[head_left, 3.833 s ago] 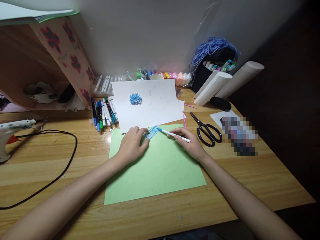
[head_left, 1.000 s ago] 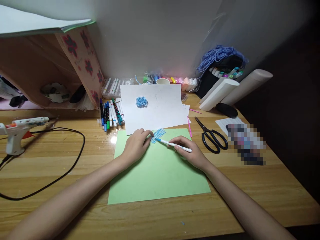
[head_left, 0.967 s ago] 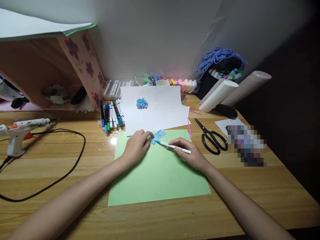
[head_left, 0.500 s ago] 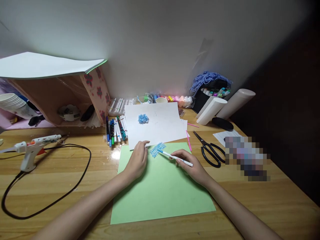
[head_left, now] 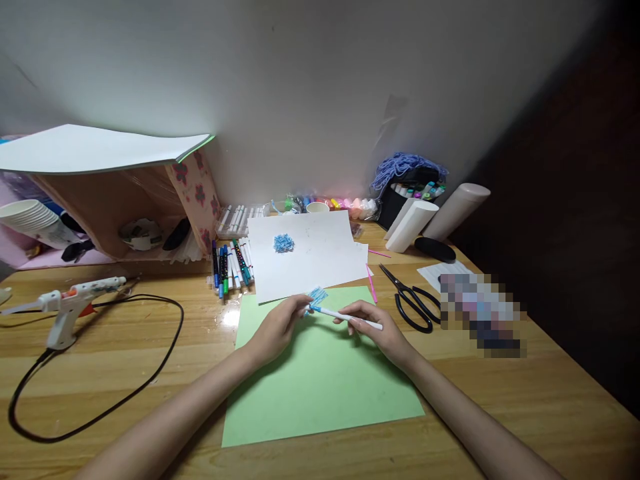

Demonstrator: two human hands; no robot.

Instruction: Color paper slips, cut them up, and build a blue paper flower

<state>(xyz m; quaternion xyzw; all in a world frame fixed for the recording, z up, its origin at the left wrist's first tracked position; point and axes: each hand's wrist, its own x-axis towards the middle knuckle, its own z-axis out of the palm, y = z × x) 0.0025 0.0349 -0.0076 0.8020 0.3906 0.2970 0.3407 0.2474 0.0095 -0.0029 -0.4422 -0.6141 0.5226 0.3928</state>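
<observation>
A white marker (head_left: 353, 319) with a blue tip section is gripped in my right hand (head_left: 377, 327), slanting down to the right. My left hand (head_left: 283, 327) pinches a small white marker cap (head_left: 307, 309), mostly hidden by the fingers, at the marker's blue end. Whether the cap touches the tip I cannot tell. Behind the fingers lies a blue-streaked patch (head_left: 318, 294), partly covered, on a green sheet (head_left: 320, 393). Farther back, a crumpled blue-and-white clump of shreds (head_left: 284, 243) rests on white paper (head_left: 320, 263).
Loose markers (head_left: 233, 267) lie left of the white paper. Black-handled scissors (head_left: 413, 300) and pink sticks (head_left: 371, 283) are to the right. A glue gun (head_left: 75, 307) with a looping cord stands at left, before a flower-patterned box (head_left: 193, 193). A white roll (head_left: 413, 227) stands at back right.
My left hand has moved right and toward me, bringing its fingertips to the marker's tip. The marker has lifted off the blue-streaked patch, which is now partly covered. The view has shifted slightly.
</observation>
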